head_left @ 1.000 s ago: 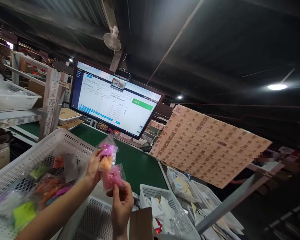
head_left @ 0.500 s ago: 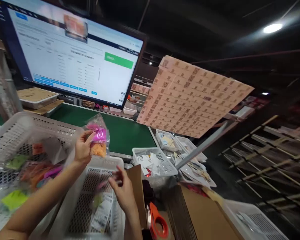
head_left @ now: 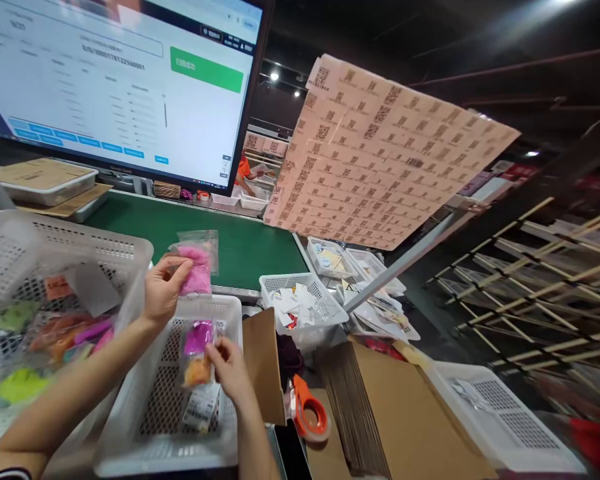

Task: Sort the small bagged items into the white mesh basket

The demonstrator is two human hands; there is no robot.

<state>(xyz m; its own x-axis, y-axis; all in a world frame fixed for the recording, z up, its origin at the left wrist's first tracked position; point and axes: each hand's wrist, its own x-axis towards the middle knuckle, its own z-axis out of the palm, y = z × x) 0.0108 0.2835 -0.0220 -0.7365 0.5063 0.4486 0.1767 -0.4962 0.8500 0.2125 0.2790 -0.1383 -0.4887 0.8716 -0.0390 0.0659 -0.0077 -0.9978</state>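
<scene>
My left hand pinches a clear zip bag with pink contents, held up over the far rim of a white basket. My right hand grips the edge of another clear bag, purple at its top and orange below, which hangs over that basket. Under it lies a packet with a white printed label. To the left, a larger white basket holds several bagged items in green, orange, purple and yellow.
A monitor stands above a green belt. A sheet of printed codes hangs on a metal pole. Right of my hands are flat cardboard boxes, an orange tape dispenser and a basket of papers. Beyond the belt, a person's orange sleeve shows.
The purple-and-orange bag has passed from my left hand to my right and moved down over the basket. The pink bag now shows in my left hand. The view has shifted.
</scene>
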